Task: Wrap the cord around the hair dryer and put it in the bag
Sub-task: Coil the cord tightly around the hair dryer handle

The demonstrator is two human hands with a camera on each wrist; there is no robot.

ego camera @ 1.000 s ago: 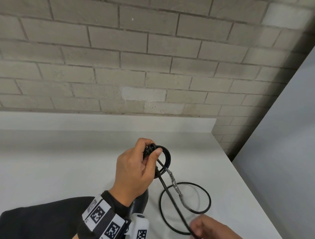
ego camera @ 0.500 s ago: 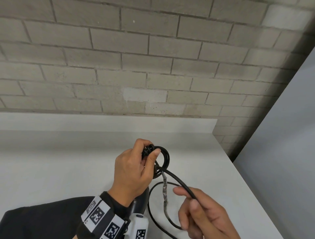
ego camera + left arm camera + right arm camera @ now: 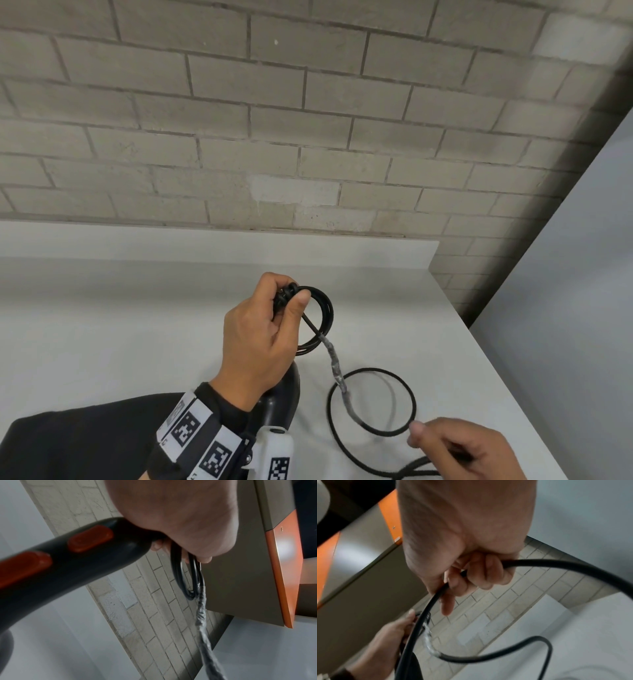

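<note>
My left hand [image 3: 291, 295] grips the black hair dryer [image 3: 283, 394] by the end of its handle and pinches a small coil of black cord [image 3: 325, 310] against it. In the left wrist view the handle [image 3: 106, 555] shows two orange buttons, and the coil [image 3: 184, 582] hangs from the fingers. From the coil a grey taped stretch of cord [image 3: 337, 371] runs down into a loose loop [image 3: 407, 394] above the white counter [image 3: 137, 325]. My right hand [image 3: 428, 442], low at the right, grips the cord [image 3: 556, 564] in curled fingers. No bag is in view.
A pale brick wall [image 3: 308, 137] stands behind the counter. The counter ends at a right edge [image 3: 496, 377], with a grey panel [image 3: 582, 308] beyond it. The wrist views show a taupe cabinet with an orange edge [image 3: 284, 574].
My right hand rose toward the left hand with a length of cord, then dropped back to the lower right. The loose loop has widened again. The left hand stayed put.
</note>
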